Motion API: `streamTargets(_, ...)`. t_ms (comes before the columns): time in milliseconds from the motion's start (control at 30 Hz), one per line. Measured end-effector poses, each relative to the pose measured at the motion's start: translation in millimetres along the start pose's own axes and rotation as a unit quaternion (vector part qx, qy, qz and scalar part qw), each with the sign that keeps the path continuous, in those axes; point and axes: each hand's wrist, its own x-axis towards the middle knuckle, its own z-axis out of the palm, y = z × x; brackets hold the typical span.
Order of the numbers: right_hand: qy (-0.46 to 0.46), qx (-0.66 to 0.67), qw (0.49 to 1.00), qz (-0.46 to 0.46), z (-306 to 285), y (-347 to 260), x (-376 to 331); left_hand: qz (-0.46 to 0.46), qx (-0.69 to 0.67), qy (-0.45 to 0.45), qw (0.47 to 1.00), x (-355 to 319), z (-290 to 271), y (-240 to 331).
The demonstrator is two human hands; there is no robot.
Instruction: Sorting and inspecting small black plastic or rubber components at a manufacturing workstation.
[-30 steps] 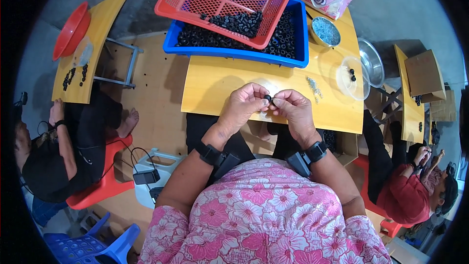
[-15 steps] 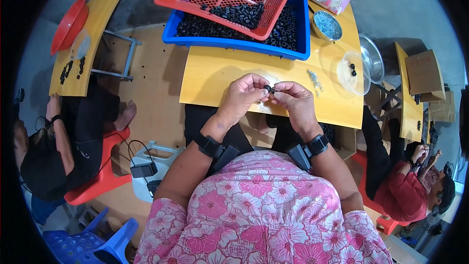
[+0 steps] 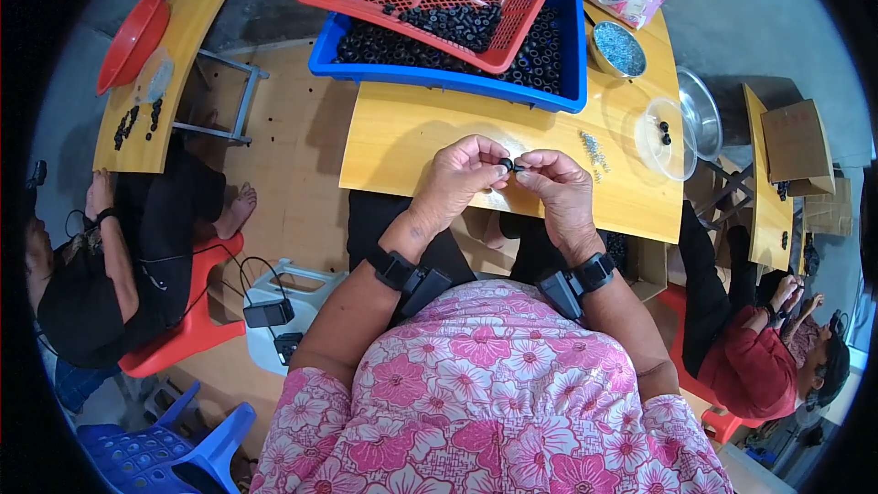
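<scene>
Yellow surface (image 3: pixel 412 151) | left hand (image 3: pixel 462 174), right hand (image 3: pixel 558 185): both grips pinched on small black ring (image 3: pixel 508 165) | step: fitting parts, likely | next: steady fingertip alignment

I sit at a yellow wooden table (image 3: pixel 430 142) on a tan plywood floor (image 3: pixel 283 155), with grey concrete (image 3: pixel 759 27) beyond it. Similar yellow tables (image 3: pixel 197 18) stand to either side, with a red plastic stool (image 3: pixel 187 334) and a blue plastic chair (image 3: pixel 155 453) on my left. Daylight is even.

Head-worn fisheye, looking steeply down, close over yellow table (image 3: pixel 412 142)
</scene>
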Motion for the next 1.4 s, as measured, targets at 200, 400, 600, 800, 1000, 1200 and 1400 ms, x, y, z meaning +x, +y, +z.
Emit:
streamTargets(200, 0.004, -0.014, 1.0, -0.028, 2.7, -1.3, 1.2, 0.004, -0.009, -0.003, 1.0, 0.3, 0.2, 1.4)
streamTargets(400, 0.006, -0.039, 0.999, -0.035, 3.9, -3.6, 1.4, 0.006, -0.006, -0.005, 1.0, 0.7, 0.4, 1.1)
streamTargets(600, 0.004, -0.072, 0.996, -0.047, 4.7, -3.7, 0.8, 0.007, -0.002, -0.008, 1.0, 0.4, -0.6, 1.1)
streamTargets(800, 0.004, -0.11, 0.99, -0.093, 7.1, -1.2, 2.4, 0.001, -0.013, -0.004, 1.0, -0.2, 2.0, 4.2)
streamTargets(1000, -0.002, -0.121, 0.985, -0.12, 10.2, -2.0, 2.7, -0.011, -0.002, -0.004, 1.0, -0.8, 1.6, 5.4)
streamTargets(1200, 0.003, -0.102, 0.992, -0.078, 9.2, -1.1, 2.1, -0.02, -0.013, -0.003, 1.0, 0.9, -2.7, 1.8)
streamTargets(1400, 0.001, -0.097, 0.992, -0.081, 10.7, -2.4, 1.4, -0.025, -0.016, 0.0, 1.0, 0.8, -3.7, 1.1)
